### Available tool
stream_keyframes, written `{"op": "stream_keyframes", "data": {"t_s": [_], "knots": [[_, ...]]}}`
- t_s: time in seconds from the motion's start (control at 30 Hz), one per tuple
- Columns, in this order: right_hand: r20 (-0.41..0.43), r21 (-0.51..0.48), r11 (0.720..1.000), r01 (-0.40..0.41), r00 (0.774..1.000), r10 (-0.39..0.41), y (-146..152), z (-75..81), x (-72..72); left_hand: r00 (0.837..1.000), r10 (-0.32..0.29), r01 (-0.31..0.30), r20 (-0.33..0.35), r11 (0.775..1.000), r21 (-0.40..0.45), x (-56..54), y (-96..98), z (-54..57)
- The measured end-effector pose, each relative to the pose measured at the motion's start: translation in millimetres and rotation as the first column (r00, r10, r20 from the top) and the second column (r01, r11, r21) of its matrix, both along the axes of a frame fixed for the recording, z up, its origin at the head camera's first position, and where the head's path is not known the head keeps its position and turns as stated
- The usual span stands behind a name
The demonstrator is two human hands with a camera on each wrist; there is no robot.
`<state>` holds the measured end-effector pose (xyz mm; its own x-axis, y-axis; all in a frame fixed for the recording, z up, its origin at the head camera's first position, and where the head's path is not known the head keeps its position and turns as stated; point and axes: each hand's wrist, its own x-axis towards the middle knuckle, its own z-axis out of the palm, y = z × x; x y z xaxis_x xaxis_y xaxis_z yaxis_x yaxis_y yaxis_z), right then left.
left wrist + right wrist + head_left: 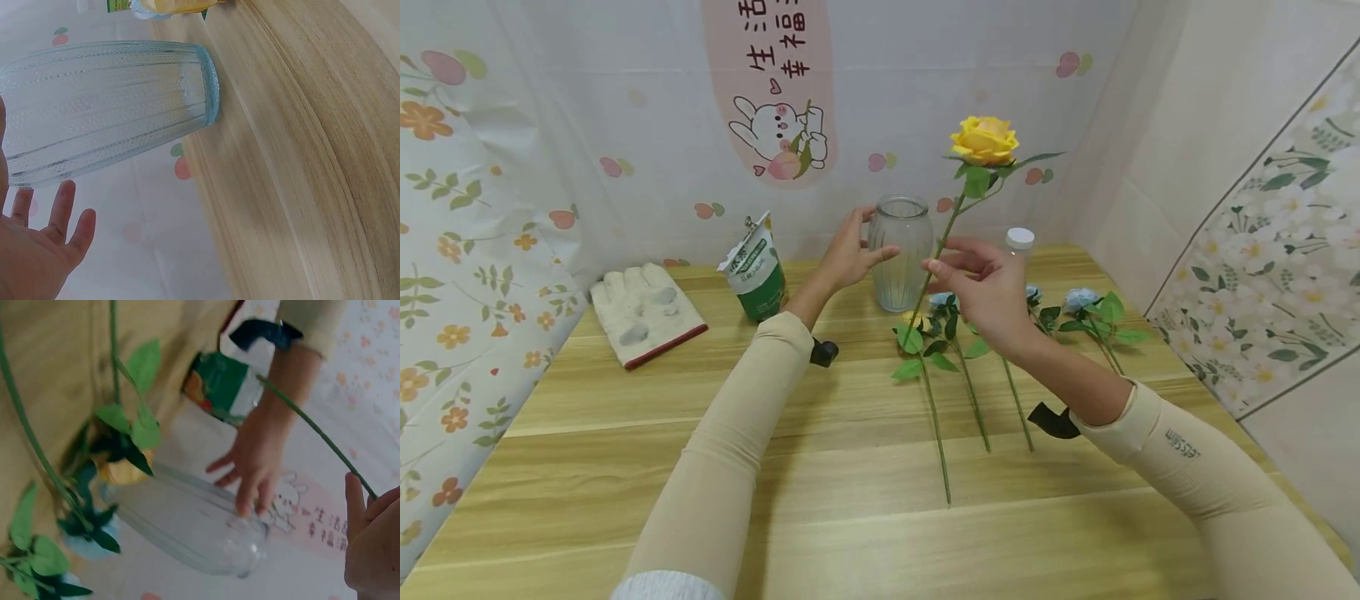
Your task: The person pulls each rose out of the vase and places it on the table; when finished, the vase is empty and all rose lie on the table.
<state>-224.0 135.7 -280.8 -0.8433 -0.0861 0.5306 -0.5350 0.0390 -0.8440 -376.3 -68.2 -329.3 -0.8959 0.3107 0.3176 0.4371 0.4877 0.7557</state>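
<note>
A yellow rose (985,142) with a long green stem stands up from my right hand (988,292), whose thumb and fingers pinch the stem. In the right wrist view, the bare lower end of the stem (319,428) sticks out past that hand. My left hand (853,254) is at the upper side of a clear ribbed glass vase (902,267), with the thumb across its front and some fingers behind it. Other fingers of that hand (47,250) spread loosely by the glass in the left wrist view. The vase is upright, and the rose's stem overlaps its right side.
Several blue flowers (1080,298) and a yellow one (912,317) lie on the wooden table (865,500), stems toward me. Behind my right hand stands a white-capped bottle (1019,240). Left of the vase are a clipped green-and-white pouch (757,275) and a white work glove (643,312).
</note>
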Motion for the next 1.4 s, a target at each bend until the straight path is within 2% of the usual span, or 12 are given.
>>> {"op": "stream_keyframes", "data": {"t_s": [0.1,0.17,0.23,0.33,0.47,0.6,0.7,1.0,1.13,1.2,1.4], "knots": [[0.14,0.037,0.998,-0.055,0.989,0.049,2.9,-11.5,10.0,1.0,-0.002,0.002,0.005,1.0,-0.003,0.1,-0.1,1.0],[0.242,0.038,0.995,-0.093,0.967,0.082,3.9,-17.0,14.9,1.0,-0.006,0.005,0.003,1.0,0.002,0.0,-0.6,1.9],[0.342,0.016,0.992,-0.125,0.933,0.112,4.3,-21.1,18.4,1.0,-0.004,0.004,0.004,1.0,-0.001,0.3,-1.4,2.9],[0.479,-0.018,0.988,-0.15,0.867,0.141,5.8,-26.6,23.1,1.0,-0.005,0.005,0.004,1.0,-0.006,1.0,-2.1,3.7],[0.579,-0.031,0.981,-0.191,0.797,0.174,7.5,-38.3,28.3,1.0,-0.007,0.007,0.015,1.0,-0.021,2.4,-2.1,3.2],[0.642,-0.029,0.97,-0.241,0.739,0.203,5.6,-51.9,32.2,1.0,-0.006,0.006,0.015,1.0,-0.029,2.8,-2.2,1.5],[0.683,-0.009,0.965,-0.261,0.703,0.196,2.8,-60.6,32.6,1.0,-0.013,0.013,0.006,1.0,-0.021,2.1,-2.3,0.9],[0.756,0.048,0.945,-0.325,0.63,0.178,-3.4,-79.3,25.0,1.0,-0.021,0.021,0.0,0.999,-0.034,2.3,-1.8,0.7],[0.779,0.024,0.934,-0.356,0.592,0.206,-5.4,-84.7,24.7,1.0,-0.025,0.025,0.003,0.999,-0.042,2.4,-1.5,0.6],[0.787,0.027,0.928,-0.371,0.58,0.21,-7.5,-86.4,23.9,1.0,-0.025,0.025,0.001,0.999,-0.041,2.1,-1.5,0.5],[0.803,0.095,0.915,-0.393,0.573,0.163,-15.9,-92.0,17.7,1.0,-0.026,0.025,-0.006,0.999,-0.035,1.6,-2.6,0.2]]}}
